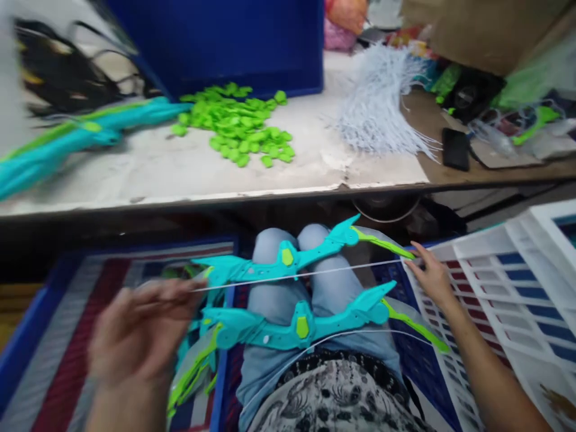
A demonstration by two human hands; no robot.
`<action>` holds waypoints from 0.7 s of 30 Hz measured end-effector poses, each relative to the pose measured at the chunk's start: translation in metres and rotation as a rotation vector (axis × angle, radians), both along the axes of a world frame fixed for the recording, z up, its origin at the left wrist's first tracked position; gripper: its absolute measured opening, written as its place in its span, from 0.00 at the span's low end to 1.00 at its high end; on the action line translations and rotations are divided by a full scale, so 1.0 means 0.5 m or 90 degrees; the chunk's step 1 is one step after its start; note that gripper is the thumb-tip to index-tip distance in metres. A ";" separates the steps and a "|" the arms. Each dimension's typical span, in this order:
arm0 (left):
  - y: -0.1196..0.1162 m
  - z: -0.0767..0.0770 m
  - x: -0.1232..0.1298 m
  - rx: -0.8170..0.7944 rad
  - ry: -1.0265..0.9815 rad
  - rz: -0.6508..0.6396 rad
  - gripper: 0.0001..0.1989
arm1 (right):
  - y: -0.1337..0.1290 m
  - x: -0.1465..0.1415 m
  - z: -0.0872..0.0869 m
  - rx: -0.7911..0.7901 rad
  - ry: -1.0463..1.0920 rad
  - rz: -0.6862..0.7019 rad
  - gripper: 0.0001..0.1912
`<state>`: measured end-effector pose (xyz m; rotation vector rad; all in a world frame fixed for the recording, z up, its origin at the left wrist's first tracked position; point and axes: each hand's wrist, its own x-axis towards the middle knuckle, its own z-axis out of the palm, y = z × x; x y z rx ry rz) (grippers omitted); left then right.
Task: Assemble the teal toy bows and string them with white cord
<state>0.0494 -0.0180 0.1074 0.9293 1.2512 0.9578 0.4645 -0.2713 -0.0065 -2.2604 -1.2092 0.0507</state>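
A turquoise toy bow (270,270) with bright green limbs lies across the knees. At its right tip, the thumb and fingers of my right hand (434,276) close on the green limb end. From there a white string (324,272) runs taut to my left hand (141,330), whose blurred fingers are pinched on it near the bow's left end. That left end is partly hidden behind the fingers. Nearer the body, a second toy bow (288,333) rests on the lap, its string (355,331) slack and curved. Neither hand touches this second bow.
On the table (171,174) lie a heap of green caps (243,123), a bundle of white strings (382,102), turquoise bow parts (90,135) and a phone (455,149). A blue crate (243,48) stands behind. A white basket (495,264) is at the right, another blue crate (40,354) at the left.
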 end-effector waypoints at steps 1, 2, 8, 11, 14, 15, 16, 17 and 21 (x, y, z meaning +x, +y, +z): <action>-0.019 -0.001 0.013 -0.031 -0.048 0.011 0.19 | 0.012 -0.001 0.007 0.001 -0.041 0.015 0.24; -0.036 -0.004 0.028 -0.056 -0.078 0.015 0.19 | 0.031 -0.007 0.017 0.013 -0.084 0.030 0.23; -0.099 -0.034 0.082 -0.123 -0.197 -0.014 0.23 | 0.260 -0.238 0.078 0.141 -0.166 0.363 0.14; -0.114 -0.035 0.080 -0.126 -0.244 -0.042 0.19 | 0.373 -0.393 0.058 0.045 -0.187 0.606 0.19; -0.114 -0.031 0.065 -0.097 -0.281 -0.006 0.15 | 0.445 -0.452 0.035 -0.074 -0.180 0.668 0.22; -0.110 -0.031 0.056 -0.076 -0.286 0.024 0.14 | 0.463 -0.447 0.034 -0.096 -0.157 0.684 0.22; -0.104 -0.031 0.046 -0.055 -0.285 0.059 0.14 | 0.480 -0.433 0.036 -0.109 -0.119 0.705 0.23; -0.096 -0.032 0.034 -0.036 -0.276 0.097 0.14 | 0.496 -0.413 0.042 -0.117 -0.066 0.731 0.24; -0.036 -0.047 -0.023 0.043 -0.162 0.286 0.16 | 0.556 -0.334 0.068 -0.176 0.202 0.783 0.23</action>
